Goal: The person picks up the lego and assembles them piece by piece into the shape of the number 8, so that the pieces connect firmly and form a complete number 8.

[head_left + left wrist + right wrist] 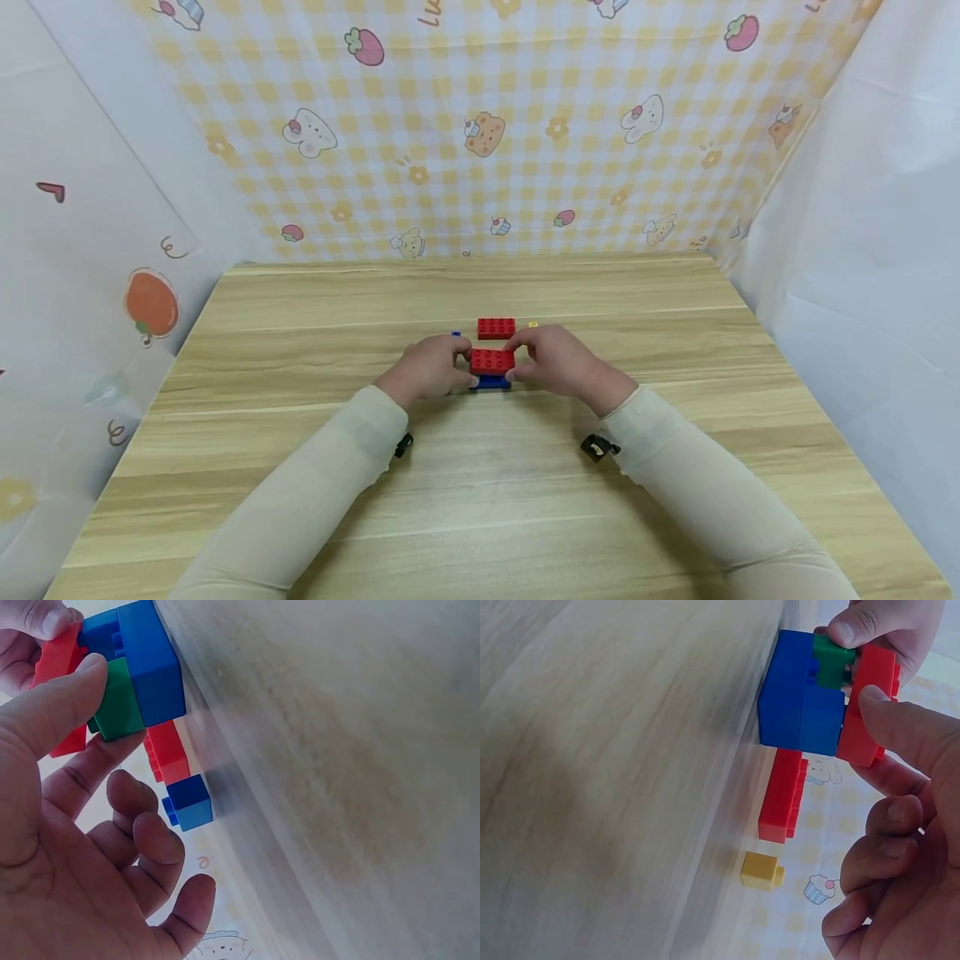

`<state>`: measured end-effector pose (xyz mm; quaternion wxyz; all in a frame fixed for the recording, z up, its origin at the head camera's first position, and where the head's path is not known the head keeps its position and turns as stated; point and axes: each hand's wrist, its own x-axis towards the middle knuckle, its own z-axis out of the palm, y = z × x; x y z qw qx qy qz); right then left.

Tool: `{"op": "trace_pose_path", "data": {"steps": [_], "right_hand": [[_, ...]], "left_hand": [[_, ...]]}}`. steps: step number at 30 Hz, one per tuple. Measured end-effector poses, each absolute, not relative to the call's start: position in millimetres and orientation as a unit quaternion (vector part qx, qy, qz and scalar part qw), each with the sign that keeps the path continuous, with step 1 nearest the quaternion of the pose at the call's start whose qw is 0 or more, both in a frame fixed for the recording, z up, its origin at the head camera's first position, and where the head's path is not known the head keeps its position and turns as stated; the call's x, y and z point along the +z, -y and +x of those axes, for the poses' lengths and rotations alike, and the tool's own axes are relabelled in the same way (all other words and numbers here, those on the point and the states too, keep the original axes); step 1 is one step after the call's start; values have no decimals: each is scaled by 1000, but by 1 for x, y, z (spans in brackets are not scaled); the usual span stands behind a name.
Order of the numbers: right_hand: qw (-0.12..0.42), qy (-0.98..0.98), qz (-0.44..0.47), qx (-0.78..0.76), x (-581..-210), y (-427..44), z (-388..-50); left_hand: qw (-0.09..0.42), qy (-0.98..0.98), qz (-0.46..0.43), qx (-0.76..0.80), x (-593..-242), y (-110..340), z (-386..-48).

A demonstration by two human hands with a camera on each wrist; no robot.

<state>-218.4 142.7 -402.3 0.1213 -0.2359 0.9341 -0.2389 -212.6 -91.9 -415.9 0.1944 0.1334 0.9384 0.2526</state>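
At the far left a white curtain (pixel 75 275) is running out of frame, and the left sleeve (pixel 300 508) is being cut off by the bottom edge. The left hand (pixel 431 367) is pinching a green brick (pixel 120 705), its thumb overlapping the upper red brick (pixel 492 361); those fingers are hiding the green from the head view, so only the wrist views are showing it. A small blue brick (pixel 456 333) is peeking out behind, partly covered. Above, slanting letters on the checked backdrop (pixel 480 75) are apparently starting "lu", the rest being hard to read. Centre now: the upper red brick is topping the stack, a wide blue brick (pixel 154 667) forming its base; the head view is giving only a strip of blue, while the wrist views are adding a second blue brick (pixel 821 720) between. A rear red brick (pixel 496 328) is lying beyond on the worktop (pixel 480 517). The right hand (pixel 551 358) is pinching the upper red brick, and a yellow brick (pixel 533 325) is half showing past it, the right wrist view catching it whole.
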Motion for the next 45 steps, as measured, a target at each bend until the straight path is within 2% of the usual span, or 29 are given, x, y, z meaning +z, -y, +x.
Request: {"op": "trace_pose_path", "data": {"steps": [17, 28, 45], "right_hand": [[123, -935, -230, -240, -404, -141, -219], [120, -936, -231, -239, -404, -140, -218], [132, -937, -220, -236, -401, -138, -218]], "left_hand": [[197, -937, 138, 251, -414, 94, -212], [164, -918, 156, 326, -408, 98, -206], [150, -925, 150, 314, -409, 97, -206]]}}
